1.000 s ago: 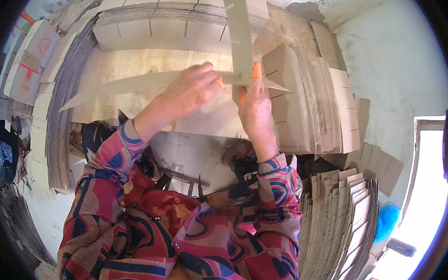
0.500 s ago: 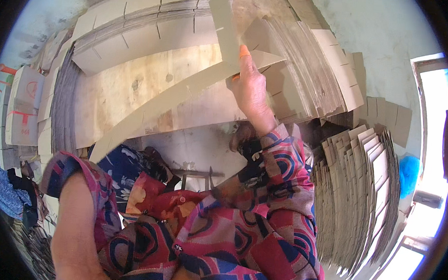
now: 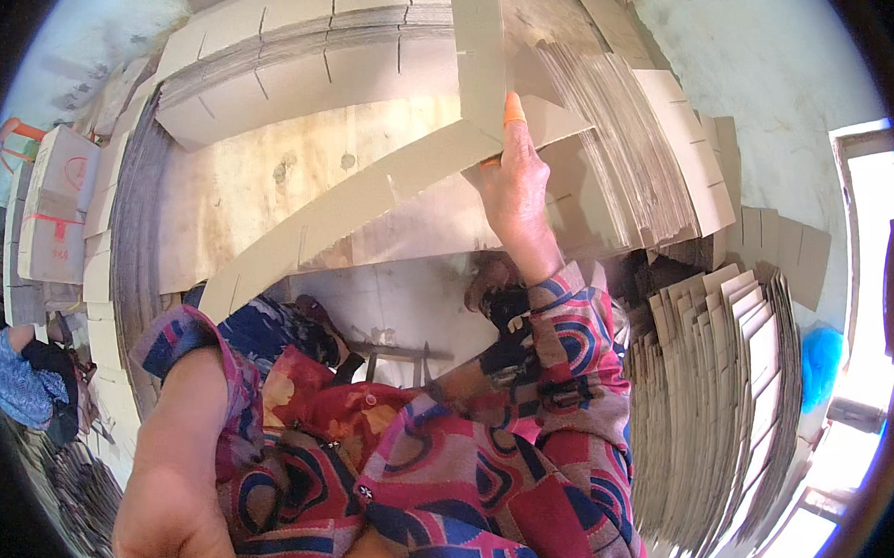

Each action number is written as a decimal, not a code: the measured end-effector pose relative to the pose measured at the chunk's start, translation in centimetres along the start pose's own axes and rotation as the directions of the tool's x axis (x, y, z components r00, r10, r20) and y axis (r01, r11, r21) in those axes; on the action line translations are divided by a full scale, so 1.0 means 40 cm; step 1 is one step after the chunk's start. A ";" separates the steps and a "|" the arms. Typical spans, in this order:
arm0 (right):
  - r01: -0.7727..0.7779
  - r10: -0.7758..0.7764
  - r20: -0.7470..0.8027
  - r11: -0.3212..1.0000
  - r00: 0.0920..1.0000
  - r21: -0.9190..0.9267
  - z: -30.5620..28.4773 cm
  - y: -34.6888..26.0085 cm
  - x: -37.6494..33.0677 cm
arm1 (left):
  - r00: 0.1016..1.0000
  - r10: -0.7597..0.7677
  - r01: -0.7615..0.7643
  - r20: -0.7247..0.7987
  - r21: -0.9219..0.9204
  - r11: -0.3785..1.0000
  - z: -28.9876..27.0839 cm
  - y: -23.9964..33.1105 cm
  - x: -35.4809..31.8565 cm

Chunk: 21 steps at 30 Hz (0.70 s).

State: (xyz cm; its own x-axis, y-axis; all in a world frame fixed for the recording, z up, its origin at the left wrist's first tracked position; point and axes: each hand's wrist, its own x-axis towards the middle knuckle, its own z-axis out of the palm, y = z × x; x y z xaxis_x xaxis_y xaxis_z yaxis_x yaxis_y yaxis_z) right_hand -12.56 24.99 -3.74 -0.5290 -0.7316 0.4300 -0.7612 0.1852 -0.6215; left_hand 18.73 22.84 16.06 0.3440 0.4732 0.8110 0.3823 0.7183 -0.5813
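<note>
My right hand, with orange finger covers on its fingertips, is closed on cardboard strips where they meet. One slotted cardboard strip slants from near my left sleeve up to the right, past my hand. A second cardboard strip runs upward from my fingertips. At the lower left, my left hand is bent back beside my body, cut off by the lower edge. Its fingers do not show, so whatever it may hold is hidden.
A wooden board lies in front of me. Stacked slotted cardboard stands behind it, with another cardboard stack at its right. Many upright cardboard pieces stand at my right, near a blue bag. A carton sits far left.
The view has shifted slightly. My right hand keeps hold of the strips in nearly the same pose. My left forearm has swung a little, bringing more of the wrist into view.
</note>
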 end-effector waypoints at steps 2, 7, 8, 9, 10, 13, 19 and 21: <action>0.024 -0.024 0.007 0.999 1.000 0.035 0.005 -0.018 0.010 | 0.995 0.022 -0.023 0.093 0.015 1.000 0.032 0.001 -0.012; 0.063 -0.063 0.007 0.998 0.998 0.026 0.033 -0.036 0.015 | 0.979 -0.193 0.202 0.063 -0.393 0.897 0.016 -0.023 -0.141; 0.050 -0.050 -0.025 0.999 0.998 -0.013 0.010 -0.018 0.013 | 0.997 -0.061 0.068 0.050 -0.145 0.987 -0.027 -0.039 -0.219; 0.069 -0.069 -0.026 0.997 0.997 0.016 0.019 -0.027 0.016 | 0.991 0.063 -0.079 0.118 0.134 0.988 -0.067 -0.057 -0.241; 0.087 -0.086 -0.029 0.995 0.996 0.046 0.029 -0.035 0.019 | 0.969 0.051 -0.127 0.243 0.312 0.941 -0.097 -0.073 -0.243; 0.025 -0.025 -0.010 0.998 1.000 0.051 0.012 -0.031 0.017 | 0.936 -0.212 0.117 0.282 0.318 0.941 0.008 -0.175 -0.226; 0.063 -0.065 -0.041 0.997 0.997 -0.052 0.027 0.024 0.000 | 0.959 -0.219 0.240 0.179 -0.106 0.965 0.048 -0.121 -0.164; 0.077 -0.077 0.005 0.997 0.997 0.004 0.052 0.010 0.011 | 0.953 -0.216 0.252 0.211 -0.162 0.954 0.043 -0.112 -0.109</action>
State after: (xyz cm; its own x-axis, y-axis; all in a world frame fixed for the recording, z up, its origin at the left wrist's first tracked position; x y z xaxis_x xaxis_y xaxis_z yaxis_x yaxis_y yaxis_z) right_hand -12.32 23.38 -5.14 -0.4668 -0.7470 0.4735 -0.7982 0.1254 -0.5891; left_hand 14.04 18.44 15.26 0.0645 0.4039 0.9125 0.5905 0.7217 -0.3612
